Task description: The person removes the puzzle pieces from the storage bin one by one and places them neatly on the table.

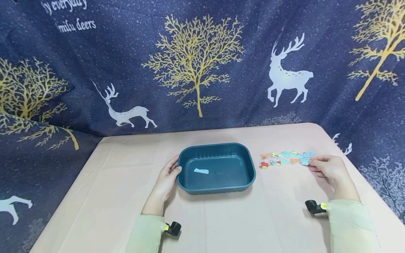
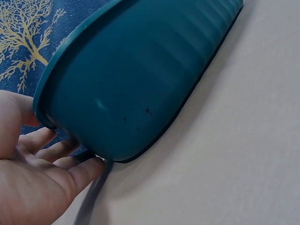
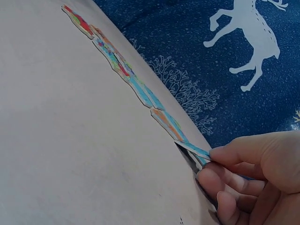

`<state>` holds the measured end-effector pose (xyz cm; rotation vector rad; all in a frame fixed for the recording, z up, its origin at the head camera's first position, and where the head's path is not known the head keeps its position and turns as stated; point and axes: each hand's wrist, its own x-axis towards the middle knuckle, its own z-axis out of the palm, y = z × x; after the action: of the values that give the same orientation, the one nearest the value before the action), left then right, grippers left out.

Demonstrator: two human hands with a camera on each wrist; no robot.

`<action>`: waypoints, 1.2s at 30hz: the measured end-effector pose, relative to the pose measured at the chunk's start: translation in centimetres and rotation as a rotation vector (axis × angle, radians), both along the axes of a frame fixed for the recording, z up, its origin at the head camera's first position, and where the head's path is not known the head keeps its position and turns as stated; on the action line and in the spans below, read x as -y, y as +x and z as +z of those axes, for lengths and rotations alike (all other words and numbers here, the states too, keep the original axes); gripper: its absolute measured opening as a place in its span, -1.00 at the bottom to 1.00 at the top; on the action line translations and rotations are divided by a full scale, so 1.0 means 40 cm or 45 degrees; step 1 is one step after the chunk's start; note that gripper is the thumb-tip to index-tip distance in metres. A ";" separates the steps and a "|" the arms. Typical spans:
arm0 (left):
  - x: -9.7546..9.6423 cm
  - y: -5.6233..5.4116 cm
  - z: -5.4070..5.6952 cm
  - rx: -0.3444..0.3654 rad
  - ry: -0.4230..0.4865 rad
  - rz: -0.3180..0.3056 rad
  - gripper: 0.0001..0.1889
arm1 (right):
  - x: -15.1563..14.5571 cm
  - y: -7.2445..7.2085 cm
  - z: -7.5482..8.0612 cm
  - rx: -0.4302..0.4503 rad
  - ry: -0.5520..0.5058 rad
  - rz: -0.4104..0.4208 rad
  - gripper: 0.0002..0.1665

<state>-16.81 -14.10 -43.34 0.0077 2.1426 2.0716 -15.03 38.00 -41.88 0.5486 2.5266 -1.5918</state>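
Observation:
A dark teal rectangular basin (image 1: 218, 192) stands mid-table, a small pale strip (image 1: 201, 171) lying on its floor. My left hand (image 1: 167, 179) grips the basin's left end, thumb at the rim and fingers against the outer wall; the left wrist view shows that wall (image 2: 136, 89) up close. To the right, flat colourful cutouts (image 1: 284, 158) lie in two rows. At the right end of the nearer row, my right hand (image 1: 329, 169) pinches a light-blue cutout (image 3: 194, 150) between thumb and fingers, its edge tilted up off the table. Its printed picture is too small to make out.
A pale pink cloth (image 1: 95, 196) covers the table. Behind it and at both sides hangs a dark blue curtain (image 1: 209, 70) printed with white deer and gold trees. Small black cameras (image 1: 173, 228) are strapped at both wrists over pale sleeves.

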 end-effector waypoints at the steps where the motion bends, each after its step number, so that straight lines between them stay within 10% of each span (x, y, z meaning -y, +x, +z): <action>1: 0.000 0.000 0.000 -0.002 0.002 -0.002 -0.47 | 0.000 0.000 -0.001 0.004 0.008 0.003 -0.73; 36: 0.001 0.000 0.001 -0.008 0.023 -0.017 -0.46 | 0.017 -0.003 -0.001 -0.023 0.155 0.054 -0.48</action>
<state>-16.80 -14.13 -43.32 0.0310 2.1218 2.0860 -15.14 37.34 -41.90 0.4913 2.6433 -1.4428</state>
